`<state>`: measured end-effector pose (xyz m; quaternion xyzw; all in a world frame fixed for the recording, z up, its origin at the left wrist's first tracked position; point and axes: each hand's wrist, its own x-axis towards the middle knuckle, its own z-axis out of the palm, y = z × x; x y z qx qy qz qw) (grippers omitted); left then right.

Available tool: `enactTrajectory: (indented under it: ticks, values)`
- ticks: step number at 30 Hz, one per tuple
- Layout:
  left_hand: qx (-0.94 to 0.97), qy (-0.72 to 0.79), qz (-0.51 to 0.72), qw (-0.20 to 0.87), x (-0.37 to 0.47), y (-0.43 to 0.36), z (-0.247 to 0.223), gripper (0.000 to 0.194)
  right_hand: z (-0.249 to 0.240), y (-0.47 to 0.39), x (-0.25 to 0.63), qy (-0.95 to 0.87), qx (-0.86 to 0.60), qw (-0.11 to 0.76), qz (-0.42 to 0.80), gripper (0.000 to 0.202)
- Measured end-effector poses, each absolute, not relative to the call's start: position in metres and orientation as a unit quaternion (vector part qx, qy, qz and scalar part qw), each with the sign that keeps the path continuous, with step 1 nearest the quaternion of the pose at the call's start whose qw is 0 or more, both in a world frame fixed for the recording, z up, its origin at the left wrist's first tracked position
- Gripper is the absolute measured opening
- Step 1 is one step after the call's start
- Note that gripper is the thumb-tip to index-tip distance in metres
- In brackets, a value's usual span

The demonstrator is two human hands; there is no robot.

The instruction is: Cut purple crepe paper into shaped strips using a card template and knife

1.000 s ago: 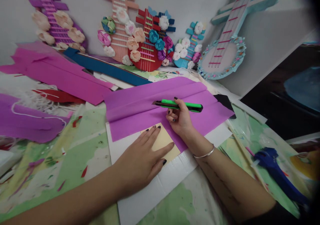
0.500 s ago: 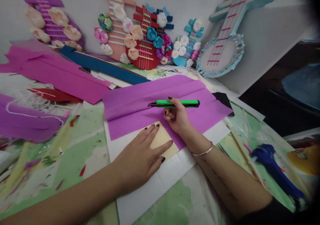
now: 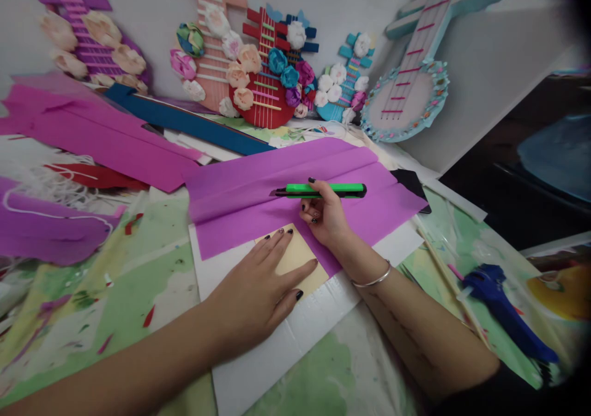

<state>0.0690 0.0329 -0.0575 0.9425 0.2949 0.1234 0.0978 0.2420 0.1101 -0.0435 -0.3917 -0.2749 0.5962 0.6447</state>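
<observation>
My left hand [image 3: 258, 284] lies flat with its fingers spread on a pale yellow square of paper or card [image 3: 302, 268]. That square rests over the lower edge of a creased purple sheet [image 3: 240, 197], which looks like crepe paper. Beneath both is a white board [image 3: 253, 373]. My right hand [image 3: 325, 216] is closed around a green and black utility knife [image 3: 341, 189], held level above the purple sheet. Its blade sticks out and points left. Part of the yellow square is hidden under my left hand.
Decorated paper guitars [image 3: 263, 102] lean along the wall at the back. A blue glue gun [image 3: 503, 305] lies at the right beside a thin stick [image 3: 443, 268]. Magenta paper [image 3: 96, 133], a blue strip [image 3: 194, 124] and tangled white string [image 3: 69, 185] lie at the left.
The whole view has shifted very slightly. Both hands, the utility knife and the yellow square keep the same places relative to the purple sheet.
</observation>
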Motion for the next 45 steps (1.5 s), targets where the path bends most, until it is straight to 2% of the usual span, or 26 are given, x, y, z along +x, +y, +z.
enactTrajectory:
  ticks: [16, 21, 26, 33, 45]
  values:
    - [0.941, 0.297, 0.124, 0.098, 0.069, 0.032, -0.057, 0.051, -0.043, 0.110, 0.241, -0.272, -0.403, 0.640, 0.594, 0.022]
    - [0.940, 0.302, 0.118, 0.104, 0.070, 0.032, -0.057, 0.052, -0.041, 0.102, 0.235, -0.339, -0.411, 0.623, 0.573, 0.031]
    - [0.938, 0.306, 0.124, 0.102, 0.070, 0.031, -0.058, 0.052, -0.041, 0.095, 0.233, -0.418, -0.422, 0.579, 0.559, 0.025]
    - [0.940, 0.304, 0.114, 0.105, 0.071, 0.031, -0.056, 0.055, -0.047, 0.094, 0.236, -0.480, -0.435, 0.554, 0.523, 0.028]
    - [0.937, 0.308, 0.118, 0.117, 0.072, 0.031, -0.054, 0.054, -0.049, 0.094, 0.237, -0.483, -0.442, 0.546, 0.523, 0.029]
